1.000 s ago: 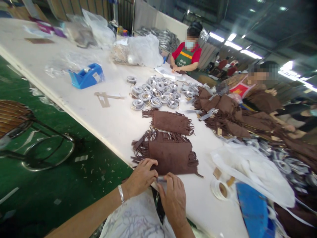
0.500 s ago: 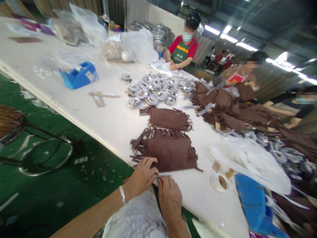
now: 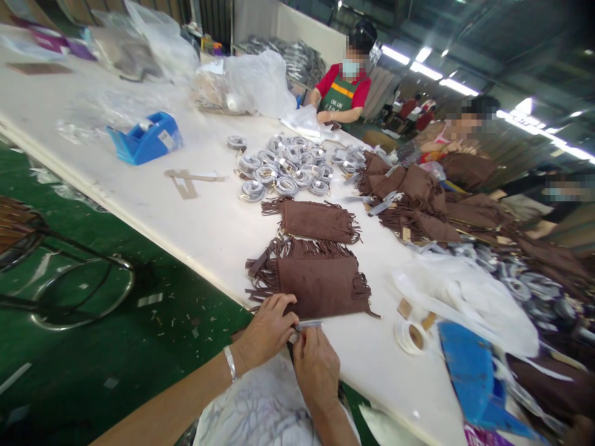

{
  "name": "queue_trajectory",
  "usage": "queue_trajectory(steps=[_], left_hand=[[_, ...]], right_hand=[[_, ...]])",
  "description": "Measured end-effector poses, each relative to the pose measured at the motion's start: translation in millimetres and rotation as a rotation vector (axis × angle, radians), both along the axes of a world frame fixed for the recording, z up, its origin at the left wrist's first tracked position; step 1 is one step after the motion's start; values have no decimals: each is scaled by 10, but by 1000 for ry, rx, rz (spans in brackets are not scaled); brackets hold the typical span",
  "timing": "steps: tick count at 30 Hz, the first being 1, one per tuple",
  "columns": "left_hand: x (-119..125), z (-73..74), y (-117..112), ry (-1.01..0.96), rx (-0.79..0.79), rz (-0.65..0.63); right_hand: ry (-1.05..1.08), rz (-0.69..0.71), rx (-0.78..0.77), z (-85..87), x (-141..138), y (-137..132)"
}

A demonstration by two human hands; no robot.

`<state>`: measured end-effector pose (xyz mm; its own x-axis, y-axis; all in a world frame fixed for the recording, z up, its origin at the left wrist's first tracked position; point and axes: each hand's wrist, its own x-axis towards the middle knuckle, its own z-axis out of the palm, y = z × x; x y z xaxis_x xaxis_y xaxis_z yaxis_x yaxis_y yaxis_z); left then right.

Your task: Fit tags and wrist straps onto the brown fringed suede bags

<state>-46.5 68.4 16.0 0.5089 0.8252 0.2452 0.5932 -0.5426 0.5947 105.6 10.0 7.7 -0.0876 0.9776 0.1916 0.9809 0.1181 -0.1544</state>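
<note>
My left hand (image 3: 268, 329) and my right hand (image 3: 315, 368) meet at the near edge of the long white table (image 3: 153, 204). Both pinch a thin clear strip (image 3: 307, 324) that lies against the near edge of a brown fringed suede bag (image 3: 316, 284). My left fingers also rest on that bag's near left corner. A second brown fringed bag (image 3: 316, 221) lies just beyond it. Farther back sit several coiled grey straps (image 3: 283, 168).
A blue tape dispenser (image 3: 145, 137) stands at the left, another blue dispenser (image 3: 467, 371) and a tape roll (image 3: 411, 337) at the right. White plastic bags (image 3: 465, 297), heaps of brown bags (image 3: 427, 210) and seated co-workers (image 3: 346, 93) fill the far side. A metal stool ring (image 3: 79, 291) stands on the green floor.
My hands have drawn closer together at the bag's near edge, and the clear strip now shows between the fingertips. The view shifted slightly.
</note>
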Motion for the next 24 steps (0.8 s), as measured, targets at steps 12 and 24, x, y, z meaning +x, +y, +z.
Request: queue_trajectory(steps=[12,24], left_hand=[[47,-110,-28,10,45,39],[23,-81,-20,-55,19,40]], right_hand=[[88,-69,-97,-57,-134,-23],[-39,277,-160,395,376,343]])
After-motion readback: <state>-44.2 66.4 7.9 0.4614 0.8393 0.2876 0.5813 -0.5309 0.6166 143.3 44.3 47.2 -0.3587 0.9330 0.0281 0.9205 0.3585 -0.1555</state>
